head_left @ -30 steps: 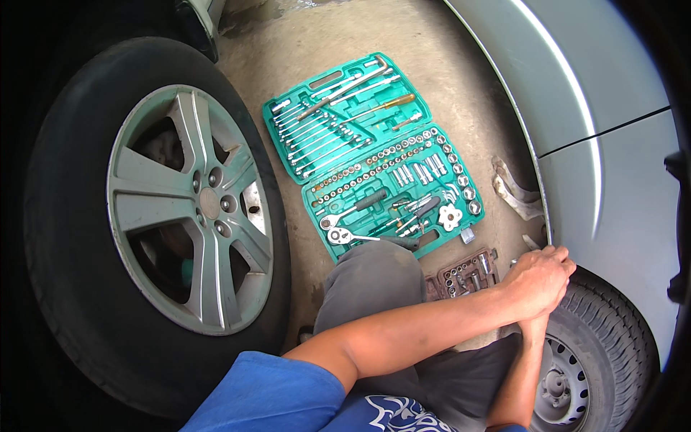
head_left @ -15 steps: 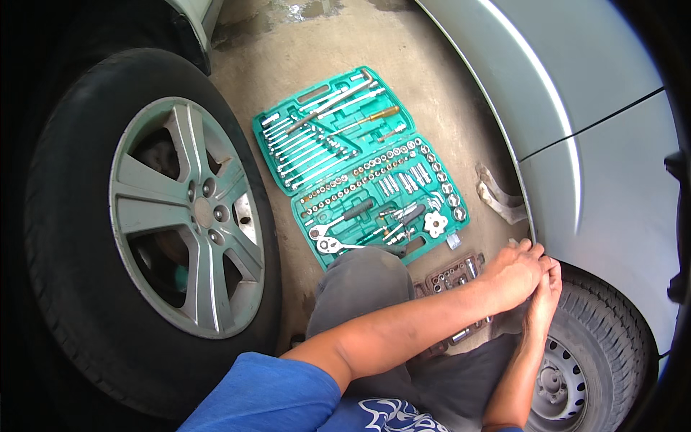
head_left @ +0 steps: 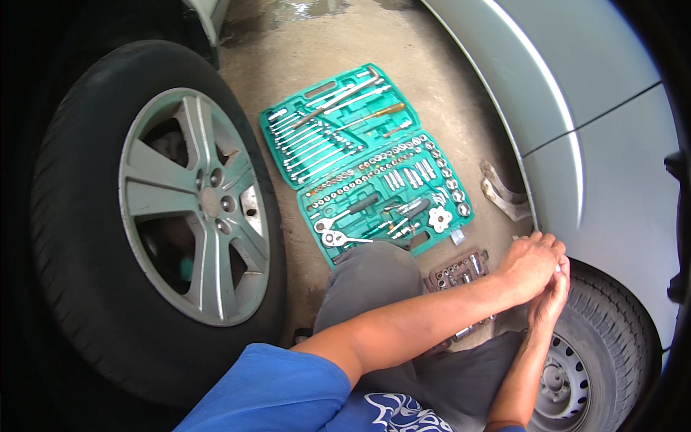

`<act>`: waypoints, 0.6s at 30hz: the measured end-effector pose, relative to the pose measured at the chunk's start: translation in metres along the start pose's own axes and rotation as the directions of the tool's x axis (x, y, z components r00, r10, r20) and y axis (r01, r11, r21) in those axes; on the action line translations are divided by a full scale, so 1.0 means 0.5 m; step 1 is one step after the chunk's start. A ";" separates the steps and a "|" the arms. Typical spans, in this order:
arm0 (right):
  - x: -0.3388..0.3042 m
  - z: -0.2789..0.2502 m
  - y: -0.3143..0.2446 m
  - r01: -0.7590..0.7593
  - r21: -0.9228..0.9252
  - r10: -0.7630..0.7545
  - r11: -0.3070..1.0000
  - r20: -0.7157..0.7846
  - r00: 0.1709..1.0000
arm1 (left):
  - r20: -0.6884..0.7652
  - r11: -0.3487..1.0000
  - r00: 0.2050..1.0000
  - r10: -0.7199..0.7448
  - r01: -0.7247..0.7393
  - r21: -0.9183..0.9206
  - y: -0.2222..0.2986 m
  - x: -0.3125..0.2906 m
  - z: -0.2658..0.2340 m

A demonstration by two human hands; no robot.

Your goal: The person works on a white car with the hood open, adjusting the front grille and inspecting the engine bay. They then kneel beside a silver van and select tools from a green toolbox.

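Note:
At the right, close to the grey car body (head_left: 586, 194), my two hands meet. My left hand (head_left: 531, 265) reaches across from the left with its fingers curled over toward the other hand. Below it, my right hand (head_left: 550, 299) comes up with its fingers bent and closed against the left fingertips. A tiny pale spot shows between the fingers, too small to name. Just below the hands sits a mounted wheel (head_left: 558, 381) with a steel rim. A small brown socket case (head_left: 432, 281) lies left of the hands, partly behind my left forearm.
A large green tool case (head_left: 345, 194) lies spread on the concrete floor (head_left: 345, 36), filled with sockets, wrenches and ratchets. A loose wheel with an alloy rim (head_left: 209, 201) stands at the left. A curved pale metal piece (head_left: 500, 194) rests beside the car's lower edge.
My hands stay together by the car and shift slightly to the right, the left hand's fingers turning a little. The whole view has swung slightly.

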State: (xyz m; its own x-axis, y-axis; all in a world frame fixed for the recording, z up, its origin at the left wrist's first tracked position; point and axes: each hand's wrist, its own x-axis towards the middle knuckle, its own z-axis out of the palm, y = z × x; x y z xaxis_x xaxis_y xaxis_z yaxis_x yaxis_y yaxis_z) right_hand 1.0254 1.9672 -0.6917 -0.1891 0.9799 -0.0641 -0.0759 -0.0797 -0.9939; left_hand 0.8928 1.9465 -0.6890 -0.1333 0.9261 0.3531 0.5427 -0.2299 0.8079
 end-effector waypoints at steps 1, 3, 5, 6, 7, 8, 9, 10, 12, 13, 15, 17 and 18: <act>0.000 -0.002 -0.001 -0.008 -0.026 0.008 1.000 -0.010 1.000 | 0.019 1.000 1.000 -0.001 0.001 -0.007 0.002 -0.001 -0.001; -0.002 -0.005 0.001 0.004 -0.022 -0.004 1.000 0.005 1.000 | 0.052 1.000 0.999 -0.005 0.006 -0.010 0.007 -0.005 -0.003; -0.002 -0.009 0.002 0.007 -0.066 -0.009 0.998 -0.024 1.000 | 0.078 1.000 0.997 -0.021 0.021 -0.002 0.011 -0.008 -0.006; -0.001 -0.012 0.002 -0.001 -0.074 -0.002 0.997 -0.042 0.999 | 0.077 1.000 0.997 -0.026 0.025 0.018 0.013 -0.009 -0.007; -0.002 -0.013 0.004 0.021 -0.057 -0.025 0.998 -0.063 0.998 | 0.082 0.998 0.996 -0.043 0.040 0.039 0.016 -0.010 -0.007; -0.001 -0.016 0.004 0.030 -0.057 -0.033 0.998 -0.061 0.998 | 0.084 0.996 0.995 -0.061 0.056 0.064 0.018 -0.010 -0.008; -0.001 -0.017 0.006 0.037 -0.056 -0.040 0.998 -0.057 0.998 | 0.091 0.995 0.993 -0.073 0.066 0.080 0.021 -0.010 -0.008; -0.001 -0.018 0.007 0.050 -0.035 -0.051 0.998 -0.044 0.998 | 0.096 0.992 0.991 -0.088 0.078 0.098 0.023 -0.010 -0.008; -0.002 -0.020 0.011 0.058 -0.058 -0.061 0.997 -0.046 0.997 | 0.102 0.988 0.989 -0.103 0.090 0.127 0.025 -0.012 -0.007; -0.002 -0.022 0.011 0.066 -0.060 -0.069 0.996 -0.041 0.997 | 0.103 0.987 0.989 -0.102 0.087 0.136 0.026 -0.013 -0.006; -0.003 -0.025 0.013 0.053 -0.090 -0.056 0.995 -0.028 0.998 | 0.105 0.985 0.989 -0.102 0.085 0.150 0.025 -0.014 -0.004; -0.001 -0.029 0.014 0.052 -0.109 -0.054 0.993 -0.017 0.998 | 0.108 0.985 0.989 -0.104 0.087 0.152 0.024 -0.015 0.000; 0.000 -0.030 0.015 0.055 -0.111 -0.057 0.992 -0.011 0.998 | 0.103 0.983 0.990 -0.101 0.083 0.164 0.024 -0.014 0.003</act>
State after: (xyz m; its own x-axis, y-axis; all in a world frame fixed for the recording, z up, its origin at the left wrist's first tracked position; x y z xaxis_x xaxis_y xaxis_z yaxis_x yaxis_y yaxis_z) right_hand 1.0396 1.9694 -0.7006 -0.1741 0.9847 -0.0088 0.0234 -0.0048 -0.9997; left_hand 0.9013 1.9376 -0.6827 -0.1012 0.9705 0.2190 0.6583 -0.0997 0.7462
